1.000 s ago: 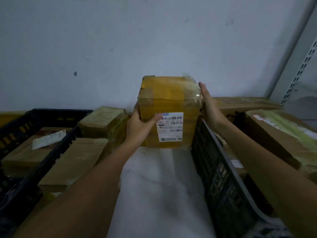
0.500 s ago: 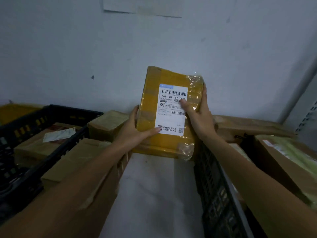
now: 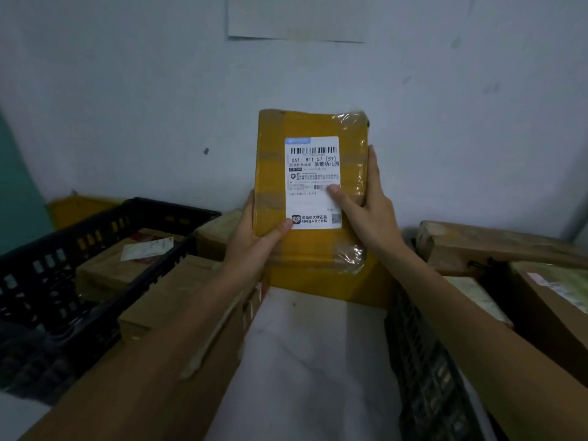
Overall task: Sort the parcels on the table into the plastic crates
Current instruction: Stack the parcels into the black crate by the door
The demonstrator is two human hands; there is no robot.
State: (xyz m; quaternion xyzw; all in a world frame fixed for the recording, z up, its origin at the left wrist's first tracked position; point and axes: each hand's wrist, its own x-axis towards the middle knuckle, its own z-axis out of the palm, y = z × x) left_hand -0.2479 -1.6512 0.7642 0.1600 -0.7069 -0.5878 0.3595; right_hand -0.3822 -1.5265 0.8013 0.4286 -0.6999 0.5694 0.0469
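both hands (image 3: 254, 246) grip the yellow parcel (image 3: 313, 186) upright.

A pale, bluish-white wall (image 3: 127, 106) fills the back of the room. A sheet of paper (image 3: 299, 17) is stuck flat to it up top, its upper part cut off from sight. A small dark spot (image 3: 206, 151) marks the wall lower left, with faint smudges (image 3: 491, 88) to the right. A teal panel (image 3: 16, 186) edges the far left.

I see the parcel (image 3: 318, 246) before the wall (image 3: 127, 106), over the table's (image 3: 311, 361) far end — left crate (image 3: 178, 211) with a box (image 3: 108, 268) in it, right crate (image 3: 423, 361) beside the table, perhaps holding boxes (image 3: 477, 297).
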